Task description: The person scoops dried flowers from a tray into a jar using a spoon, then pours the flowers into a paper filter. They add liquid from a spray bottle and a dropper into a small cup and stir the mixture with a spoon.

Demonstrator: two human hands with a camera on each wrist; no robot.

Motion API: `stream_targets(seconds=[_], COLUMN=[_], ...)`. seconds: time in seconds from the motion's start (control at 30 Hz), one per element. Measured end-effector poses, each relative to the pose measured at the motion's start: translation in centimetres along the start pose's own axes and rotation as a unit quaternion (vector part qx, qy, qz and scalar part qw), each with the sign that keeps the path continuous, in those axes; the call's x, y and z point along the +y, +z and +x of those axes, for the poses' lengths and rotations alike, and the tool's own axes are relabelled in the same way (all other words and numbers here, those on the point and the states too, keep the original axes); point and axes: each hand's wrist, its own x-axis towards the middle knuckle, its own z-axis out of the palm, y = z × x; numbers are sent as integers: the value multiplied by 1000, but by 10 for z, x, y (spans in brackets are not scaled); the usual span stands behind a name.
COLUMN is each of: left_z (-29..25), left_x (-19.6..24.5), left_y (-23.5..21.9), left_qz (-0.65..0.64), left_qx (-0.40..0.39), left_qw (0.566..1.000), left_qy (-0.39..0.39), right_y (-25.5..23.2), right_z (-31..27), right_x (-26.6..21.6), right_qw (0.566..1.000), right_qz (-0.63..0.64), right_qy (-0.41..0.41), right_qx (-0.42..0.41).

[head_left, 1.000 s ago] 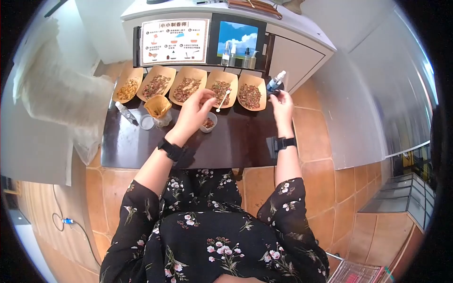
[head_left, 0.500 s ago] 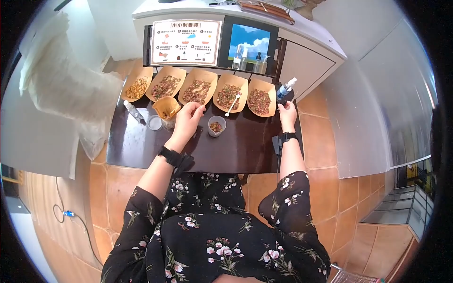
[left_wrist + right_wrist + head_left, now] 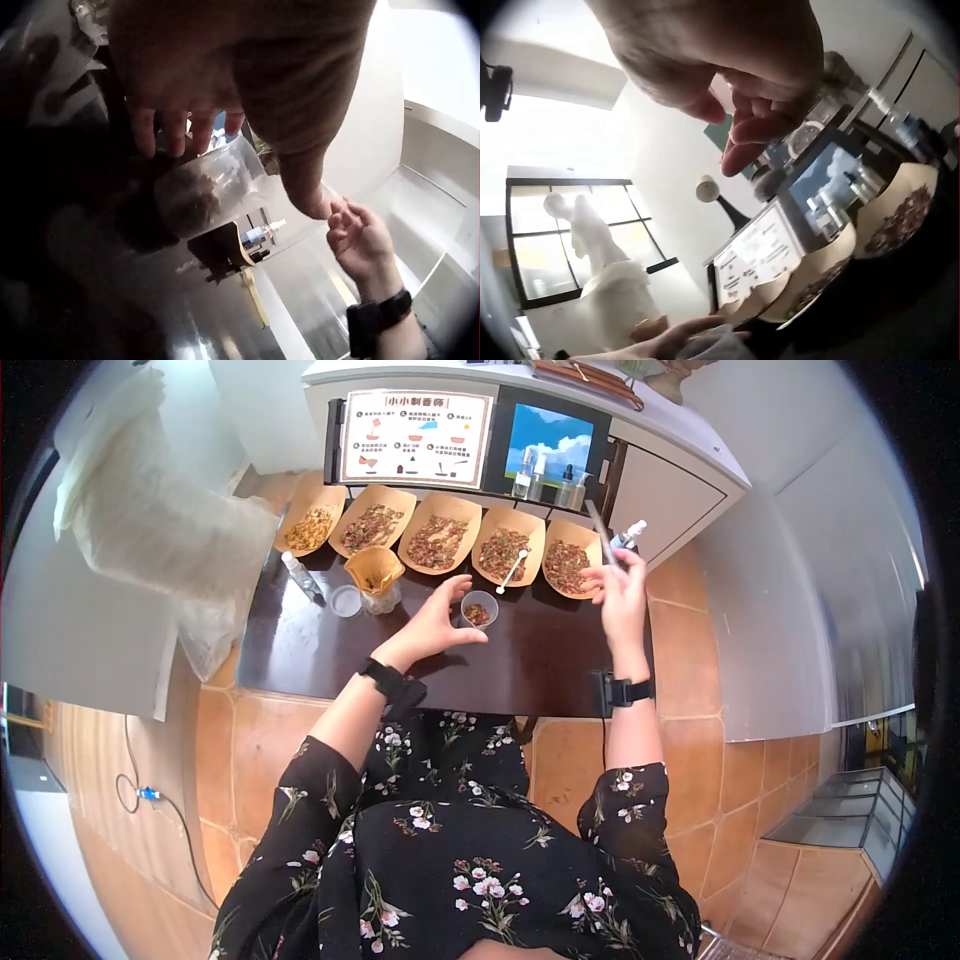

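My left hand (image 3: 428, 624) is spread beside a small clear plastic cup (image 3: 480, 610), thumb on the near side and fingers on the far side. Dried brownish-red bits (image 3: 476, 616) lie in the cup, which stands upright on the dark table. In the left wrist view the same cup (image 3: 206, 191) sits between thumb and fingers. Over the table's right side, my right hand (image 3: 624, 600) pinches a thin greyish stick (image 3: 600, 532), blurred and pointing up and away; its exact kind I cannot tell. Behind that hand stands a spray bottle (image 3: 630, 535), partly hidden.
Several paper trays of dried material line the back, including one tray (image 3: 437, 565) in the middle. A small white spoon (image 3: 513, 572) lies across another. Left stand a jar with a brown paper funnel (image 3: 374, 570), a round lid (image 3: 346, 600) and a small bottle (image 3: 300, 576).
My left hand has moved right from near the funnel and spread around the cup. My right hand has lifted from beside the spray bottle with the stick. The head view has shifted.
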Motion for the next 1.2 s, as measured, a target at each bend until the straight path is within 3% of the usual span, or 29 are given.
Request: stream_targets(seconds=[0.1,0.17,0.23,0.33,0.47,0.53,0.63,0.7,0.77,0.93,1.0,1.13,1.2], left_z=[2,4,5,3,0,-4,-10,-11,-12,-15,-14,-13,-12], left_x=[-5,-1,0,4,5,13,23,24,23,26,26,25,25], left_y=[10,12,11,7,5,2,-5,-8,-9,-10,-10,-9,-10], left_qz=[50,74,83,30,102,132,118,120,120,119,116,121,118], left_qx=[9,7,12,18,63,70,62,82,84,91,93,106,105], left_qw=[997,997,996,999,992,986,990,988,988,987,987,984,985], left_qy=[55,-1,25,-18,47,69,51,54,58,65,60,73,70], right_y=[24,37,41,43,54,62,58,56,60,65,63,67,65], right_z=[-12,-20,-24,-21,-19,-18,-14,-13,-15,-15,-17,-19,-13], right_x=[-24,-35,-45,-43,-37,-35,-28,-26,-27,-16,-20,-31,-22], right_qw=[987,978,975,971,969,974,981,978,974,989,978,980,989], right_qz=[-5,-11,-83,-130,-82,11,-81,-86,50,-21,53,72,-41], right_qy=[35,40,23,-8,8,29,-1,16,59,5,63,51,-3], right_qx=[-155,-203,-207,-201,-232,-223,-175,-191,-212,-148,-190,-177,-141])
